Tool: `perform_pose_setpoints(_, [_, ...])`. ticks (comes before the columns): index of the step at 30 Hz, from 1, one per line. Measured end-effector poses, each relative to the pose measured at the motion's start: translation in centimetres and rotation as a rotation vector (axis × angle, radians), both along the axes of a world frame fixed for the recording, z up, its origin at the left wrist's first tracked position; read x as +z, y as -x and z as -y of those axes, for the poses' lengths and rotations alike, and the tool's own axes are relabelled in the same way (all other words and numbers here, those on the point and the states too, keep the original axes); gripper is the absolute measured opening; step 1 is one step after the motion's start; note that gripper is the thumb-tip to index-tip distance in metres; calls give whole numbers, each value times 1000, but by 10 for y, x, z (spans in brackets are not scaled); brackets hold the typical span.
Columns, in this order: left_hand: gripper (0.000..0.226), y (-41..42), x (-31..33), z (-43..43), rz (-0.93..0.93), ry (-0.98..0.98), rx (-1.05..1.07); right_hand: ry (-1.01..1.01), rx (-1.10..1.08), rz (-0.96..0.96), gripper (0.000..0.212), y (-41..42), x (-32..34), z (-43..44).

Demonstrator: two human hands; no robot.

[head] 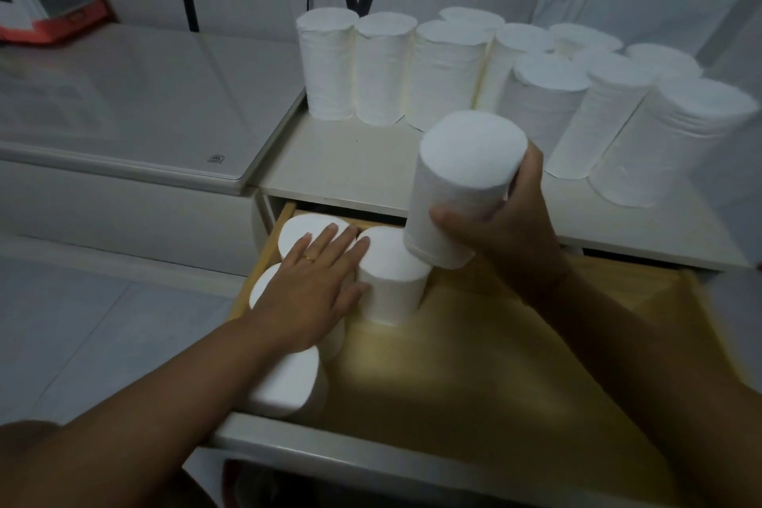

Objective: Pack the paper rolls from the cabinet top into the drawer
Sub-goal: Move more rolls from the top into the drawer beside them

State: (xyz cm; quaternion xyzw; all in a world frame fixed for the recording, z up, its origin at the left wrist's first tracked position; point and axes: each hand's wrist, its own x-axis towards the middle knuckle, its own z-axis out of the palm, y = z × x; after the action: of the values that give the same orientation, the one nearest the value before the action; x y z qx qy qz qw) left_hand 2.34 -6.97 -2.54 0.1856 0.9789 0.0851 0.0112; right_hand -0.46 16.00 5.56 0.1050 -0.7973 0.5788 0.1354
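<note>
Your left hand (315,287) lies flat, fingers released, steadying the upright rolls (391,276) in the drawer (515,363) — your right hand (501,235) grasps another roll (462,186) just beside them.

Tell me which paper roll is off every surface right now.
The tilted roll in the right hand, above the drawer; all others stand upright.

White cabinet top (350,161) bears upright paper rolls (445,74) in rows.
</note>
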Motion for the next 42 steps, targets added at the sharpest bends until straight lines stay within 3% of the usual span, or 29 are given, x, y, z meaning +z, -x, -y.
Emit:
perform_pose_setpoints(9, [67, -4, -1, 1, 3, -33, 2, -170, 138, 7, 114, -41, -26, -43])
perform_pose_setpoints(14, [67, -2, -4, 2, -20, -7, 1, -276, 194, 51, 105, -42, -70, -54])
perform_pose_setpoints(22, [65, -3, -5, 3, -30, -42, -6, -186, 144, 219, 103, -30, -129, -48])
perform_pose_setpoints(30, [66, -4, -2, 2, -21, -24, -4, -153, 164, 266, 103, -31, -138, -49])
perform_pose_setpoints(37, [65, -5, -2, 2, -24, -15, -1, -180, 437, 440, 122, -24, -113, -69])
perform_pose_setpoints(39, [64, -5, -3, 2, -27, -10, 0, -199, 448, 494, 110, -18, -99, -72])
perform_pose_setpoints(42, [59, -4, -4, 2, -37, -9, -3, -176, 411, 509, 54, -5, -81, -72])
